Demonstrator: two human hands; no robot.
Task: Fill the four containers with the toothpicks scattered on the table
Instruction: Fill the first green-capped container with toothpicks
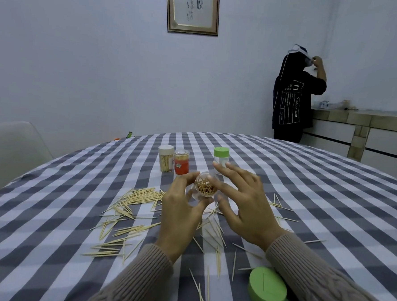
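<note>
The hands met over the middle of the desk (307, 180): the left hand (180, 209) curled its fingers and thumb round a small clear container (205, 188), tilted so its open mouth faced the camera, while the right hand (245, 204) hovered just beside it at 3 o'clock with fingers spread and relaxed, gripping nothing that could be seen. The container was already packed with toothpicks standing on end. Being thin clear plastic, it was probably light and a little slick, so a wrap round the wall, low on the body, looked the safest hold. At 12 o'clock from it stood 3 more: a white-capped jar (165, 158) full of picks, an orange jar (181, 161) touching it, and a green-capped jar (220, 158) partly behind the right fingers. A loose green lid (267, 289) lay at 5 o'clock, near the desk edge. The scattered toothpicks (128, 211) lay mostly from 7 to 9 o'clock, with more beneath the hands; stiff, very light, sharp-tipped and apt to roll, they would gather best pinched in small aligned bundles at mid-length.
</note>
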